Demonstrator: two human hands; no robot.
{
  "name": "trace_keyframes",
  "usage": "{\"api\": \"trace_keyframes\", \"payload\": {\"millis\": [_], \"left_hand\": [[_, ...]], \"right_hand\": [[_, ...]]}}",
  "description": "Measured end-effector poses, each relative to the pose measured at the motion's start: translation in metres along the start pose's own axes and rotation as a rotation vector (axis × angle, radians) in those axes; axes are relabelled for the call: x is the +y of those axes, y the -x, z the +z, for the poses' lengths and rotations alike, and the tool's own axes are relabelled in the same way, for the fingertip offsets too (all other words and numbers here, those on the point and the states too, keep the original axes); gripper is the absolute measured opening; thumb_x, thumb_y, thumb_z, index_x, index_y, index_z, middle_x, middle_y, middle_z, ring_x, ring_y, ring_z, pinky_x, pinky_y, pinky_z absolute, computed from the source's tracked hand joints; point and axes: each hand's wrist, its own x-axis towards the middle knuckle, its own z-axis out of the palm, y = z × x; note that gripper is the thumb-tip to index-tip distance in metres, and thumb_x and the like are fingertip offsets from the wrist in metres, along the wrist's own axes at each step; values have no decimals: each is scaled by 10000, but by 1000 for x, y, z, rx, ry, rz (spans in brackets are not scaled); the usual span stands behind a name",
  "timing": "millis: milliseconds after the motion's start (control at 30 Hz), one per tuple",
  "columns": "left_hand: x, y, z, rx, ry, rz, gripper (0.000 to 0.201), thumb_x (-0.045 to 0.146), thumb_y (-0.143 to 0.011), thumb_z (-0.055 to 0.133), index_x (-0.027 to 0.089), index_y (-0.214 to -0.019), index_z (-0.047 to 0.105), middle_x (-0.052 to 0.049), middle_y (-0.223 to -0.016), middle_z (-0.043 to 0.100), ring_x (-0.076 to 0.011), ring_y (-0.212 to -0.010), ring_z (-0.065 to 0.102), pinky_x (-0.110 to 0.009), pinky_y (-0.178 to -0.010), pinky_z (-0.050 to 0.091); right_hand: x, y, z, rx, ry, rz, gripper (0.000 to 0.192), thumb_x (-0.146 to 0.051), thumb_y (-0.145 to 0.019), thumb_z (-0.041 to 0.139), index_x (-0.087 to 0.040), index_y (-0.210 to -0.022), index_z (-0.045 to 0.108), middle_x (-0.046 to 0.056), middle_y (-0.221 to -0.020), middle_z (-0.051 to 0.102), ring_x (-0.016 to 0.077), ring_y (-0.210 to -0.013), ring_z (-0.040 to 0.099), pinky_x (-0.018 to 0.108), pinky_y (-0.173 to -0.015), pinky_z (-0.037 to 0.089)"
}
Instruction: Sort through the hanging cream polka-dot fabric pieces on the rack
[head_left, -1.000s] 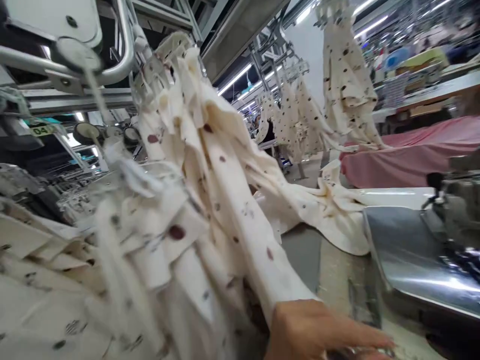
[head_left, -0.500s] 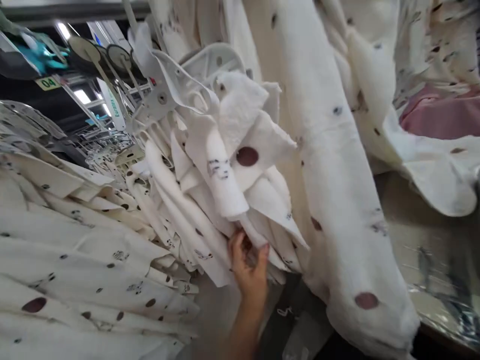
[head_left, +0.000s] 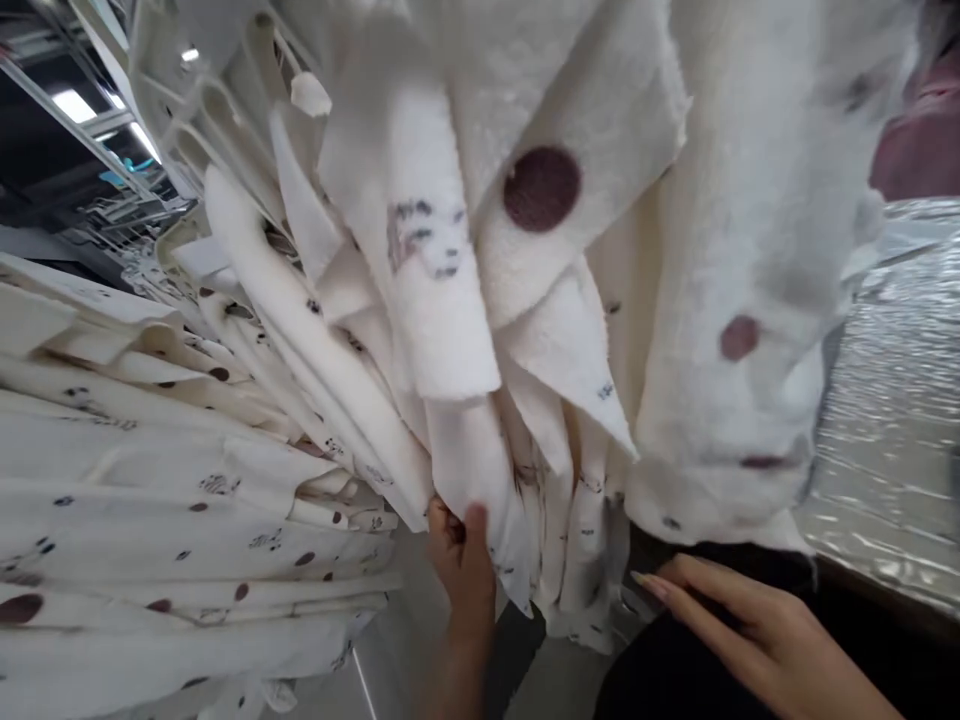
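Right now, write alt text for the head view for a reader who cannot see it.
The left hand pinches the lower end of a hanging bundle of cream fabric pieces printed with maroon dots. The right hand reaches in, fingers out, just below them. More of the same fabric lies stacked at left.

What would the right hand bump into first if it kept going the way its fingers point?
Probably the hanging cream fabric strips with dark spots. The right hand points up and left, fingers straight, toward their lower ends, though depth is hard to judge.
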Motion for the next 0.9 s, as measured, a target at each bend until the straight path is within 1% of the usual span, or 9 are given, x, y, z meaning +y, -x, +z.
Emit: {"api": "trace_keyframes", "payload": {"millis": [100, 167, 300, 367, 433, 567, 733, 800, 900], "left_hand": [[-12, 7, -19, -102, -58, -5, 330, 434, -639, 892, 168, -760, 740, -72, -766, 746, -251, -799, 699, -347, -777, 572], [-18, 8, -32, -125, -83, -25, 265, 404, -708, 857, 165, -728, 745, -94, -804, 762, -269, -850, 714, -377, -824, 578], [-24, 6, -55, -36, -31, -180, 354, 462, -822, 766, 136, -960, 754, -138, -1015, 776, -272, -989, 724, -384, -873, 589], [-24, 6, -62, 15, 15, -253, 451, 522, -856, 716, 126, -1071, 739, -152, -1069, 770, -270, -1026, 723, -373, -878, 594], [-24, 7, -67, 62, 9, -257, 502, 567, -878, 671, 125, -1108, 733, -161, -1105, 763, -268, -1047, 720, -362, -886, 593], [-27, 10, -73, 154, -67, -234, 524, 588, -837, 701, 118, -1063, 750, -184, -1107, 762, -283, -1020, 727, -360, -849, 603], [-34, 9, -77, 244, -138, -208, 495, 550, -754, 762, 88, -931, 775, -185, -946, 785, -294, -877, 741, -359, -718, 607], [-34, 8, -76, 260, -158, -184, 465, 521, -717, 783, 89, -891, 776, -172, -916, 787, -291, -854, 737, -364, -714, 606], [-31, 6, -76, 286, -189, -158, 430, 484, -657, 813, 97, -840, 772, -164, -895, 786, -299, -838, 729, -378, -704, 606]], "right_hand": [[11, -6, 22, -73, -9, 37, 372, -608, -909, 601, -274, -795, 721, -7, -782, 717, 206, -696, 689, 243, -596, 531], [19, -11, 33, -52, 2, 84, 383, -624, -887, 608, -259, -878, 723, 15, -865, 744, 243, -760, 703, 283, -626, 533], [18, -30, 51, -67, 7, 103, 410, -612, -842, 680, -243, -1019, 700, 46, -1014, 751, 293, -889, 699, 350, -759, 521], [12, -39, 58, -99, -3, 89, 388, -597, -833, 715, -252, -1010, 697, 34, -1008, 745, 287, -906, 687, 341, -759, 503], [8, -42, 62, -124, -16, 85, 360, -598, -858, 692, -252, -957, 701, 20, -945, 739, 265, -857, 682, 328, -718, 489], [21, -37, 56, -60, -44, 129, 454, -655, -899, 569, -227, -958, 707, 37, -940, 734, 266, -859, 687, 355, -738, 510], [30, -38, 34, 144, -72, 165, 570, -707, -889, 560, -204, -1127, 683, 90, -1141, 712, 284, -981, 679, 401, -816, 535], [23, -46, 27, 118, -76, 134, 588, -707, -896, 584, -207, -1195, 667, 82, -1162, 704, 264, -975, 673, 395, -822, 541], [20, -58, 21, -15, -22, 92, 581, -664, -899, 646, -225, -1278, 629, 66, -1190, 688, 231, -917, 660, 379, -794, 540]]}}
